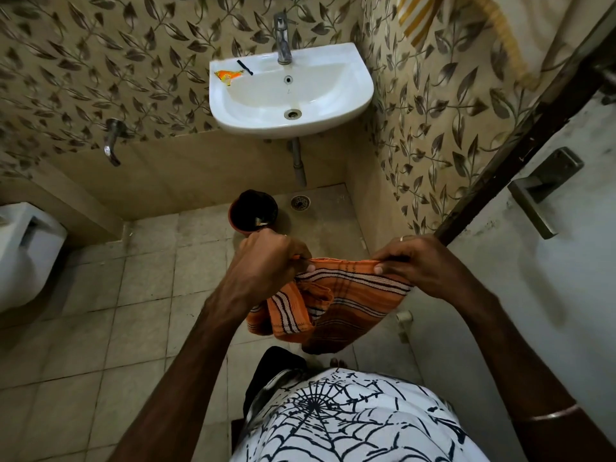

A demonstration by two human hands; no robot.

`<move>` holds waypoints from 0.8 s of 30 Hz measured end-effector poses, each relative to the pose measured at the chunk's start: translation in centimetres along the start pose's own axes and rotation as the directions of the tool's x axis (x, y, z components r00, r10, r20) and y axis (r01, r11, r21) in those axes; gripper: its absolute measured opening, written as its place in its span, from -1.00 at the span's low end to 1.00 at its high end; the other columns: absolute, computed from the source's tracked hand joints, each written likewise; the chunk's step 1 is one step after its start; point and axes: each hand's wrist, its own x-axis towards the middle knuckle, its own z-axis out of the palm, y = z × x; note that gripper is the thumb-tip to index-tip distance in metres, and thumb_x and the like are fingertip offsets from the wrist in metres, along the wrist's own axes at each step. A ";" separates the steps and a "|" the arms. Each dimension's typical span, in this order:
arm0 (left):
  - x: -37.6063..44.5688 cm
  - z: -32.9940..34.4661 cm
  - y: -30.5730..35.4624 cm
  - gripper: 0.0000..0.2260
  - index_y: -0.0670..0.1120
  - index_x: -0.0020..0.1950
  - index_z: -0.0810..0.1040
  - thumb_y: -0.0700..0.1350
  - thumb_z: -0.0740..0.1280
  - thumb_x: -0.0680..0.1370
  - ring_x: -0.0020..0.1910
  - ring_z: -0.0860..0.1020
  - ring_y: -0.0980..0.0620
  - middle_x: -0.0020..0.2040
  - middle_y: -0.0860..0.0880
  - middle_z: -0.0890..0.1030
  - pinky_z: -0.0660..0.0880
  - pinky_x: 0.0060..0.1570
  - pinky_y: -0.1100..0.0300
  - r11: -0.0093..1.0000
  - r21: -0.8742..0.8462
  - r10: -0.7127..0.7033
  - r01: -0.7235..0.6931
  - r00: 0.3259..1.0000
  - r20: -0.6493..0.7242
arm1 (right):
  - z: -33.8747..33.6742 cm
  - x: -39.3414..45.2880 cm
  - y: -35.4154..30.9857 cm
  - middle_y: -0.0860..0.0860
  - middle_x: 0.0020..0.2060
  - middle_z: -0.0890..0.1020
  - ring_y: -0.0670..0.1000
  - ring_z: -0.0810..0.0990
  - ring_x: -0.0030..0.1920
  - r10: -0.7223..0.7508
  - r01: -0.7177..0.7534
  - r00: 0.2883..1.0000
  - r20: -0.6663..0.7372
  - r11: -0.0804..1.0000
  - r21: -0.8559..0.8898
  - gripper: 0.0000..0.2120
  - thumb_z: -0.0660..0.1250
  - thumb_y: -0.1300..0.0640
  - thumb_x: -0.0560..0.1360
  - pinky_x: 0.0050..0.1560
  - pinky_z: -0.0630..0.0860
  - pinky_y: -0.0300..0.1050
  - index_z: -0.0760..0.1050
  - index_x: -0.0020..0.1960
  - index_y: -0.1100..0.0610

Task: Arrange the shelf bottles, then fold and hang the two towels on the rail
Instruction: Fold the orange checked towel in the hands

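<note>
An orange towel [336, 298] with white and dark stripes hangs in front of my body, above the tiled floor. My left hand [266, 258] pinches its top edge on the left. My right hand [410, 258] pinches the same edge on the right, so the edge is stretched between both hands. The rest of the cloth droops below in loose folds. A second, cream cloth with yellow stripes [420, 18] hangs at the top right, high on the wall. The shelf, the bottles and the rail are out of view.
A white wall basin [233, 105] with a chrome tap [283, 38] is straight ahead; a small orange wrapper [226, 76] lies on its rim. A dark bin [254, 213] stands on the floor below. A toilet [23, 248] is at the left, a door [546, 278] with a handle [540, 191] at the right.
</note>
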 end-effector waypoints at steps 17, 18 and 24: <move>-0.6 0.3 -1.5 -0.82 -0.04 0.05 0.70 -0.02 0.45 0.50 -0.10 0.69 0.06 -0.06 0.00 0.73 0.55 -0.10 0.22 0.999 -0.021 -0.053 0.050 0.987 -0.149 | 0.6 0.4 1.6 -0.08 -0.11 0.62 -0.06 0.58 -0.02 0.087 -0.096 0.993 -0.079 0.989 -0.113 -0.95 0.40 0.03 0.52 0.04 0.55 0.06 0.58 -0.03 -0.04; -0.6 0.2 -1.7 -0.83 -0.05 0.05 0.71 -0.02 0.46 0.50 -0.11 0.69 0.06 -0.06 -0.01 0.73 0.55 -0.10 0.22 0.998 -0.022 -0.064 0.062 0.984 -0.164 | 0.7 0.4 1.6 -0.07 -0.12 0.64 -0.09 0.62 -0.05 0.089 -0.092 0.994 -0.069 0.995 -0.049 -0.96 0.39 0.09 0.54 -0.06 0.57 -0.06 0.57 -0.03 -0.04; -0.2 0.5 -2.4 -0.78 -0.04 0.06 0.69 0.03 0.43 0.50 -0.13 0.64 0.12 -0.05 0.01 0.72 0.55 -0.15 0.23 0.982 -0.108 -0.171 0.153 0.967 -0.187 | 0.8 -0.2 0.8 -0.04 -0.15 0.67 -0.12 0.70 -0.16 0.050 -0.039 0.993 -0.103 0.994 0.099 -0.84 0.33 0.21 0.59 -0.31 0.61 -0.23 0.51 0.01 -0.06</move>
